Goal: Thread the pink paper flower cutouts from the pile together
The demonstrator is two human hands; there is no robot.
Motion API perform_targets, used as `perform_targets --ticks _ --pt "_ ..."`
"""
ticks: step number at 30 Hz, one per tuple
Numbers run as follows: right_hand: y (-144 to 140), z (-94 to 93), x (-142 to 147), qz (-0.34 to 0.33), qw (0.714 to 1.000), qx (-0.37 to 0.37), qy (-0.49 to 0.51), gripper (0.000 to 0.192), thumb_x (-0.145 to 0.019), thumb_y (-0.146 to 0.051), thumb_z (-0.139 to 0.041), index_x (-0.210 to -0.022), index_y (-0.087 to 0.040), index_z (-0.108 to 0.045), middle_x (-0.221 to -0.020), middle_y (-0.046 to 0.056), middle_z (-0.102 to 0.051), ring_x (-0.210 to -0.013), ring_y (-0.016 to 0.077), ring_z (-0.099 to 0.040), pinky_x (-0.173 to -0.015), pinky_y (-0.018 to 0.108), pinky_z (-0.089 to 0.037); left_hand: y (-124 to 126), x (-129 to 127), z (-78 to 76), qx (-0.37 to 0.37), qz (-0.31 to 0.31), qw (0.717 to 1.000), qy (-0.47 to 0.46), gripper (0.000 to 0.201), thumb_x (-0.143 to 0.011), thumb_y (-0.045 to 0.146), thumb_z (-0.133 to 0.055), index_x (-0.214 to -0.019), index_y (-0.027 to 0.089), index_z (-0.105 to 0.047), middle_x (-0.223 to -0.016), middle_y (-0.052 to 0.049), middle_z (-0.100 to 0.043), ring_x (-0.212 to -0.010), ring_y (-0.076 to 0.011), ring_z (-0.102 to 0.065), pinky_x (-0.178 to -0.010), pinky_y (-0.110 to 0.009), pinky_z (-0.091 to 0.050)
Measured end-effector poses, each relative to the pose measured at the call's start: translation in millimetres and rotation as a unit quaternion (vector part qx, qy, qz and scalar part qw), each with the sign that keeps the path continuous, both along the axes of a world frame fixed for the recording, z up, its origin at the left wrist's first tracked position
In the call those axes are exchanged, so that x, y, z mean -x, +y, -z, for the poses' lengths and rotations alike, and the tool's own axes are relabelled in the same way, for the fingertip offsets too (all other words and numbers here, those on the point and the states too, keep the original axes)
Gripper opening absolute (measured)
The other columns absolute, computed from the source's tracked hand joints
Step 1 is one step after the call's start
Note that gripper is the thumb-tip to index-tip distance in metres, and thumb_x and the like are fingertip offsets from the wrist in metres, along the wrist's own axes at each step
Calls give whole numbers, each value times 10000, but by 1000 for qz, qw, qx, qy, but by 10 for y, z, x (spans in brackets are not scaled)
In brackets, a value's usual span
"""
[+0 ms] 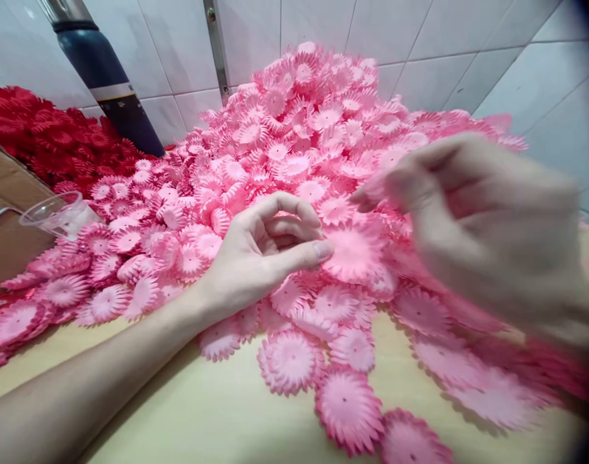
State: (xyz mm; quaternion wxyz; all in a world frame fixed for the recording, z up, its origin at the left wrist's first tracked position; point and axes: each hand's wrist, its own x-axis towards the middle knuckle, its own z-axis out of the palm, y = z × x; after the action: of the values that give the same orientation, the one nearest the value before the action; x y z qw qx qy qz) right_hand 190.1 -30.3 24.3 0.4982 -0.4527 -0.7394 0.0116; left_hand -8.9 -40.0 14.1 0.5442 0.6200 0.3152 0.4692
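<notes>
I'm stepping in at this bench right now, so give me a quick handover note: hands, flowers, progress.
Left hand: thumb and forefinger pinch the edge of one pink flower cutout on the pink pile.
Right hand: raised over the pile, blurred; grip unclear.
Red pile sits far left, a clear plastic cup beside it.
Loose cutouts lie on the table.
Done and left: cannot tell.

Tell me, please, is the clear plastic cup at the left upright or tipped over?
Tipped: the clear plastic cup lies on its side among the pink flower cutouts, its open rim facing up and left. Whether it is empty cannot be told.
</notes>
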Motion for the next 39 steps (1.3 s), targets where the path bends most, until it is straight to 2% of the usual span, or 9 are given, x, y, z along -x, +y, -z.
perform_targets --ticks 2,4,6,11,16,22,26,30,39 --pt "120 -7 -93 2 993 15 120 164 -971 -322 -500 -884 -206 -575 -811 73 -708 -710 172 -670 -563 294 -465 -7 7 14 0 19 1000 5 234 -690 160 -808 -784 175 -594 -716 34 -613 -655 -83 -606 -655 -203 -531" --pt "242 -17 -191 25 978 -23 206 208 -942 -371 -549 -830 -197 -577 -734 86 -703 -577 174 -658 -499 305 -473 -3 9 28 -5 26 1000 0 212 -701 131 -795 -791 171 -607 -745 28 -619 -686 -79 -608 -669 -188 -530" --pt "309 -30 -245 24 970 27 242 192 -877 -353 -650 -801 -185 -596 -667 74 -687 -558 177 -658 -490 302 -497 12 7 43 -17 14 1000 -12 191 -711 114 -783 -798 167 -621 -789 24 -624 -724 -73 -608 -693 -174 -531" --pt "210 -44 -159 5 979 93 181 146 -719 -153 -775 -794 -167 -651 -806 43 -699 -729 154 -671 -685 309 -550 56 8 76 -4 -38 999 -7 180 -719 163 -784 -821 164 -637 -828 16 -636 -771 -89 -623 -702 -183 -545" --pt "79 -39 -92 -56 997 24 41 261 -777 -257 -732 -1015 -160 -689 -1073 103 -685 -1015 222 -624 -797 368 -495 51 3 78 5 -50 999 -5 230 -712 149 -788 -882 155 -633 -823 13 -654 -784 -101 -650 -736 -204 -563" --pt "-1 -5 -32 -143 982 -24 -120 330 -743 -381 -774 -999 -187 -700 -896 82 -708 -977 288 -577 -836 460 -474 41 9 86 -19 -25 999 -8 260 -706 95 -784 -916 145 -638 -934 -5 -669 -841 -110 -666 -777 -212 -573" --pt "-11 38 -5 -177 980 -10 -95 141 -787 -242 -731 -923 -244 -691 -809 23 -697 -843 229 -616 -690 365 -514 42 10 97 -19 0 1000 -8 190 -738 103 -761 -896 138 -661 -882 -3 -675 -851 -114 -667 -816 -224 -567" --pt "-16 35 -14 -231 970 30 -65 127 -785 -156 -709 -870 -243 -674 -817 2 -700 -731 181 -654 -638 319 -527 37 4 81 -21 10 1000 -3 156 -743 99 -756 -875 133 -679 -863 -1 -673 -832 -102 -658 -814 -210 -560" --pt "-24 85 -33 -202 979 23 -7 198 -751 -181 -750 -914 -218 -646 -847 0 -695 -731 162 -664 -654 315 -560 44 16 89 -25 22 999 -3 183 -747 99 -755 -914 136 -690 -878 -4 -677 -840 -97 -666 -796 -192 -564"
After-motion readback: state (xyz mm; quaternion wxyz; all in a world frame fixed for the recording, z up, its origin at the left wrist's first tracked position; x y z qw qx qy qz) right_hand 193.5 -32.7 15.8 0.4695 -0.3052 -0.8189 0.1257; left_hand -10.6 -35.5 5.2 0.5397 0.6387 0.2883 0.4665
